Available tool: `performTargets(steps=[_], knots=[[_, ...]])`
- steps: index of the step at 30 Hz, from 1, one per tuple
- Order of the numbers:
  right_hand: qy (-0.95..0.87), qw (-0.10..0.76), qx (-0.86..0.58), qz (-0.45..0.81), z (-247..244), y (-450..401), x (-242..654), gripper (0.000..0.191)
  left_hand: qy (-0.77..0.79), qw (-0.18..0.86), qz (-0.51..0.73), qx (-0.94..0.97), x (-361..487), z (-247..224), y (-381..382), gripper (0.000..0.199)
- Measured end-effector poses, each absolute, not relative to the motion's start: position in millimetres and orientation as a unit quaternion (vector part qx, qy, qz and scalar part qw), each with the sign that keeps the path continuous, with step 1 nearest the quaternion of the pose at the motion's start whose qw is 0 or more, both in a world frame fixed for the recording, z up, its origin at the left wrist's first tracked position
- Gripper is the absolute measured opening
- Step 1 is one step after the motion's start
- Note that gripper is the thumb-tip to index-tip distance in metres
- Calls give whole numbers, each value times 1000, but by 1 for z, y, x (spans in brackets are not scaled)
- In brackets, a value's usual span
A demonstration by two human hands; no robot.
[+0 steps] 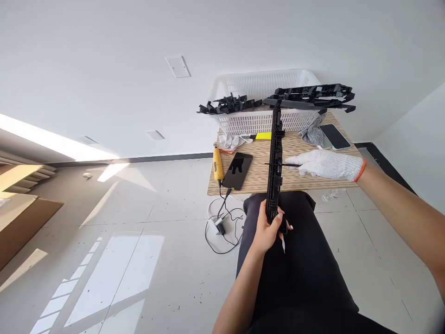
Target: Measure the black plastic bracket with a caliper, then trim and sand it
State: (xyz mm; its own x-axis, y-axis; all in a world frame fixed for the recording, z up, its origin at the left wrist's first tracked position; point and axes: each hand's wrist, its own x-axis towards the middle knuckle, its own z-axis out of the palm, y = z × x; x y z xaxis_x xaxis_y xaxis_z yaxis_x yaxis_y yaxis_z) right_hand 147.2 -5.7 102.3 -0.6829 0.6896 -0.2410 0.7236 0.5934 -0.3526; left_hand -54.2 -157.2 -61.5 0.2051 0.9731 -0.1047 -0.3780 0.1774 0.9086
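Note:
My bare left hand [270,226] is closed around the lower end of a long black plastic part [274,171]. The part stands nearly lengthwise in front of me, from over my lap up to the basket rim. A white knitted glove with an orange cuff covers my right hand [325,164]. Its fingers are closed on a slim dark tool [290,164], whose thin tip lies across the middle of the part. Whether it is a file or a blade I cannot tell. My right fingertips are partly hidden by the glove's folds.
A white basket [243,124] with several black plastic parts [309,95] stands at the table's back. On the wooden table [257,183] lie a yellow rotary tool [217,164], phones [238,170], a yellow-handled knife [263,136], a glove [231,141] and a grey cloth [313,134]. Cables [225,227] trail below.

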Motion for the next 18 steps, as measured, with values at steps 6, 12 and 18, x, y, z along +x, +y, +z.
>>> performTargets(steps=[6, 12, 18], knots=[[936, 19, 334, -107, 96, -7, 156, 54, 373, 671, 505, 396, -49, -62, -156, 34], [955, 47, 291, 38, 82, -3, 167, 55, 368, 669, 500, 409, -46, -65, -155, 33], [956, 4, 290, -46, 76, 1, 173, 55, 382, 661, 498, 410, -46, -65, -155, 34]])
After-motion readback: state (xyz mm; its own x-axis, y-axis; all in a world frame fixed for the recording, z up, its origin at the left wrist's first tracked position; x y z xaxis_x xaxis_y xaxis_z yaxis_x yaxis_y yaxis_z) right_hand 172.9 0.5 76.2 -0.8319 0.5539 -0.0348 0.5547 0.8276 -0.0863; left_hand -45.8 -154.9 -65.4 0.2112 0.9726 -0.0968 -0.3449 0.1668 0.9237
